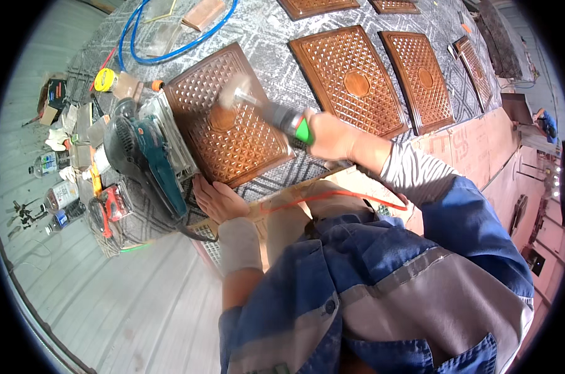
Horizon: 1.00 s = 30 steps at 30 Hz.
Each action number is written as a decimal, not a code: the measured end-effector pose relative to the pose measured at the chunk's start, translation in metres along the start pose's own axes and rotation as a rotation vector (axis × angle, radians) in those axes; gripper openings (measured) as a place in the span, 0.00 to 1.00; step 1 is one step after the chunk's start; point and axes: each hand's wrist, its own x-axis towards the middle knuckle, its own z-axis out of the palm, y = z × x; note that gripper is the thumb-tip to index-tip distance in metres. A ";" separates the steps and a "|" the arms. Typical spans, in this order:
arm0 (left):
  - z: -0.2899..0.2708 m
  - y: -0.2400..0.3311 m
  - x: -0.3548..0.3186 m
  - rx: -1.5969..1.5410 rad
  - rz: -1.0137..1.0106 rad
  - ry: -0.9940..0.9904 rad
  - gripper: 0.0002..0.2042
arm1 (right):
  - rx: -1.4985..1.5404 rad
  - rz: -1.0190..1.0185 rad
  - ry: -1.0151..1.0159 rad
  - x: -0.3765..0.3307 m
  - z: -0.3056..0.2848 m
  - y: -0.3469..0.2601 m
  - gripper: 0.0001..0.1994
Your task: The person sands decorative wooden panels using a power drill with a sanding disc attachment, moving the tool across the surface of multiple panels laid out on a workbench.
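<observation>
A brown carved wooden panel point(235, 146) with a raised diamond pattern and a round medallion lies tilted on the grey patterned cloth. My right hand point(331, 134) is closed around a handheld rotary power tool point(282, 118) with a dark body and a green band. Its pale round head point(237, 90) is blurred by motion over the panel's upper right part; whether it touches the wood I cannot tell. At the panel's near left corner, my left hand point(220, 198) lies with fingers stretched against the edge. Just left of that hand stands a teal and black power sander point(153, 165).
More carved panels point(355, 81) lie to the right and at the far edge. A blue hose point(133, 43) coils at the far left. Bottles point(61, 194), a yellow-lidded jar point(106, 79) and a red tool point(117, 202) crowd the left side. Flat cardboard point(463, 153) borders the near right.
</observation>
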 end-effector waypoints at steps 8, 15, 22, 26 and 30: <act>0.002 -0.002 -0.001 0.023 -0.022 -0.022 0.26 | -0.010 0.053 -0.095 -0.018 0.000 -0.007 0.21; 0.005 -0.004 0.000 0.025 -0.006 -0.001 0.26 | -0.060 -0.022 -0.187 -0.026 0.008 -0.004 0.26; 0.007 -0.005 -0.001 0.015 0.020 0.013 0.25 | -0.019 -0.038 -0.087 -0.016 0.015 0.001 0.24; 0.006 -0.007 -0.004 0.050 0.013 0.007 0.25 | -0.016 0.021 -0.110 -0.029 0.022 -0.008 0.23; 0.009 -0.011 -0.004 0.030 0.016 0.026 0.24 | 0.047 0.065 -0.086 -0.022 0.016 -0.004 0.23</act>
